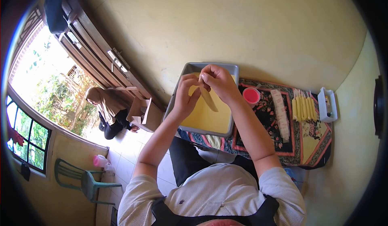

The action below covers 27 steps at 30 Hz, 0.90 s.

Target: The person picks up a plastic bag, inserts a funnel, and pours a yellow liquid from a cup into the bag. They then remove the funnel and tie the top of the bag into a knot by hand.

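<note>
A grey tub (235, 69) holds yellow liquid (198, 123) in front of me. Above it hangs a narrow clear plastic bag (209, 100) that looks pale yellow, its lower end slanting to the right. My left hand (186, 94) and my right hand (220, 82) are close together at the bag's top, with fingers pinched on it. The fingers hide that upper end. Several filled yellow tube bags (304, 108) lie in a row on the patterned cloth at the right.
On the patterned cloth (297, 155) are a pink-red container (251, 96), a long strip of plastic bags (280, 115) and a white box (327, 105). A person (106, 109) sits by the open door (97, 48) near a cardboard box (144, 115). A green chair (87, 181) stands lower left.
</note>
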Tool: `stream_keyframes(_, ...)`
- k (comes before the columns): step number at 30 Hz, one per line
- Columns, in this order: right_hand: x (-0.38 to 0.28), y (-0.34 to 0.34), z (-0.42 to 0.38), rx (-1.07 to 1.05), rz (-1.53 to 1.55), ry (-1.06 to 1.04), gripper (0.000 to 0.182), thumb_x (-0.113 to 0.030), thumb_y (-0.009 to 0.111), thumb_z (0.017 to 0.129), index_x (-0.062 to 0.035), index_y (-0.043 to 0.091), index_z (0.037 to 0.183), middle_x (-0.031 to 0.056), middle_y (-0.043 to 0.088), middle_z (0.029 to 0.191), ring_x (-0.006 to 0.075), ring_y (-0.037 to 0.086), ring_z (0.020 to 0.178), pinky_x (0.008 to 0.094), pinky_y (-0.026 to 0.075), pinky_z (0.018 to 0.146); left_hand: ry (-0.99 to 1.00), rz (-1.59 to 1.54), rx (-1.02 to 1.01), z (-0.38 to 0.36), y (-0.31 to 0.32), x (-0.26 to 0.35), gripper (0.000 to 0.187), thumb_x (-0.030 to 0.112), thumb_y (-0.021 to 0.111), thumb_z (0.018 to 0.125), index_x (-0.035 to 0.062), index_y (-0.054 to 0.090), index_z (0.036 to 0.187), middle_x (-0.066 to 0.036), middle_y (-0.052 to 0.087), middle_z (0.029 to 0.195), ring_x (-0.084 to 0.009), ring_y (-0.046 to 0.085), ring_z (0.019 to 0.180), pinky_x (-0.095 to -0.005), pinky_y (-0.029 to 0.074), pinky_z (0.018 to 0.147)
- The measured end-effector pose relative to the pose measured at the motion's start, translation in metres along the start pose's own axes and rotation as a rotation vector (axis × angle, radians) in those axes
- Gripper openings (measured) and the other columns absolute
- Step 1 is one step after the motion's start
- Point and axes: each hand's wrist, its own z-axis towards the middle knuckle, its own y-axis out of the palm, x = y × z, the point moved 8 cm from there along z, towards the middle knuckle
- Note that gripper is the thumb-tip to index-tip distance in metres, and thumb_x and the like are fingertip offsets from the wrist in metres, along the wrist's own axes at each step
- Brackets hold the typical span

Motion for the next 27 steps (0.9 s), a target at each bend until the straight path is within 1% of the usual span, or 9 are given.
stream_keyframes(2, -0.004, 0.002, 0.006, -0.069, -0.022, -0.013, 0.011, -0.011, 0.067, 0.106, -0.0006, 0.066, 0.105, 0.0027, 0.068, 0.087, 0.0092, 0.061, 0.071, 0.0255, 0.052, 0.066, -0.294, -0.438, 0.163, -0.014, 0.015, -0.026, 0.013, 0.008, 0.061, 0.111, 0.0003, 0.062, 0.121, -0.012, 0.061, 0.130, -0.0224, 0.063, 0.119, -0.0391, 0.050, 0.106)
stream_keyframes(3, -0.003, -0.001, 0.008, -0.044, -0.057, -0.018, 0.011, -0.011, 0.067, 0.106, -0.0004, 0.067, 0.105, 0.0030, 0.069, 0.088, 0.0090, 0.061, 0.072, 0.0253, 0.051, 0.066, -0.384, -0.434, 0.153, -0.014, 0.015, -0.023, 0.022, 0.016, 0.053, 0.117, -0.0033, 0.062, 0.121, -0.009, 0.064, 0.126, -0.0171, 0.062, 0.119, -0.0356, 0.050, 0.107)
stream_keyframes(6, 0.000, -0.010, 0.011, 0.019, -0.124, -0.020, 0.011, -0.011, 0.068, 0.106, 0.0000, 0.067, 0.104, 0.0032, 0.070, 0.090, 0.0082, 0.060, 0.074, 0.0248, 0.051, 0.068, -0.464, -0.473, 0.062, -0.007, 0.019, -0.024, 0.026, 0.021, 0.055, 0.117, -0.0030, 0.065, 0.119, -0.006, 0.068, 0.116, -0.0141, 0.064, 0.113, -0.0308, 0.049, 0.104)
stream_keyframes(9, 0.006, -0.021, 0.013, 0.075, -0.148, -0.022, 0.012, -0.012, 0.069, 0.105, 0.0000, 0.069, 0.103, 0.0020, 0.070, 0.089, 0.0075, 0.061, 0.077, 0.0250, 0.051, 0.070, -0.524, -0.268, -0.124, -0.006, 0.023, -0.031, 0.029, 0.025, 0.058, 0.116, -0.0021, 0.068, 0.115, -0.003, 0.066, 0.102, -0.0116, 0.062, 0.100, -0.0288, 0.050, 0.092)
stream_keyframes(15, 0.032, -0.042, 0.010, 0.228, -0.128, 0.006, 0.015, -0.017, 0.071, 0.105, -0.0015, 0.072, 0.104, -0.0005, 0.069, 0.088, 0.0058, 0.059, 0.077, 0.0251, 0.049, 0.071, -0.491, -0.090, -0.216, -0.015, 0.027, -0.047, 0.031, 0.028, 0.057, 0.117, 0.0007, 0.070, 0.110, -0.004, 0.059, 0.090, -0.0126, 0.056, 0.084, -0.0322, 0.047, 0.075)
stream_keyframes(18, 0.039, -0.043, 0.005, 0.260, -0.116, 0.054, 0.012, -0.016, 0.070, 0.106, -0.0037, 0.071, 0.104, -0.0027, 0.066, 0.085, 0.0040, 0.051, 0.068, 0.0218, 0.042, 0.063, -0.572, -0.124, -0.278, -0.020, 0.028, -0.048, 0.032, 0.024, 0.052, 0.119, -0.0037, 0.068, 0.118, -0.005, 0.069, 0.109, -0.0117, 0.063, 0.108, -0.0311, 0.049, 0.102)
stream_keyframes(23, 0.054, -0.049, 0.002, 0.297, -0.152, 0.066, 0.013, -0.015, 0.069, 0.106, -0.0047, 0.074, 0.112, -0.0016, 0.066, 0.089, 0.0031, 0.051, 0.068, 0.0218, 0.043, 0.063, -0.602, -0.221, -0.266, -0.019, 0.031, -0.048, 0.032, 0.022, 0.050, 0.119, -0.0045, 0.065, 0.108, -0.007, 0.068, 0.104, -0.0160, 0.065, 0.106, -0.0328, 0.051, 0.100)
stream_keyframes(26, 0.016, -0.049, -0.018, 0.415, -0.579, -0.162, 0.024, -0.012, 0.071, 0.101, -0.0092, 0.076, 0.125, 0.0067, 0.072, 0.110, 0.0131, 0.065, 0.091, 0.0287, 0.053, 0.082, -0.671, -0.193, -0.280, -0.019, 0.028, -0.058, 0.031, 0.018, 0.049, 0.118, -0.0048, 0.063, 0.102, -0.008, 0.068, 0.101, -0.0180, 0.066, 0.102, -0.0338, 0.051, 0.097)
stream_keyframes(27, -0.004, -0.039, -0.024, 0.384, -0.819, -0.330, 0.028, -0.012, 0.072, 0.100, -0.0114, 0.076, 0.127, 0.0087, 0.070, 0.121, 0.0193, 0.063, 0.105, 0.0354, 0.051, 0.092, -0.692, -0.175, -0.289, -0.019, 0.027, -0.061, 0.031, 0.017, 0.049, 0.117, -0.0050, 0.063, 0.100, -0.009, 0.068, 0.100, -0.0186, 0.066, 0.101, -0.0342, 0.052, 0.096)
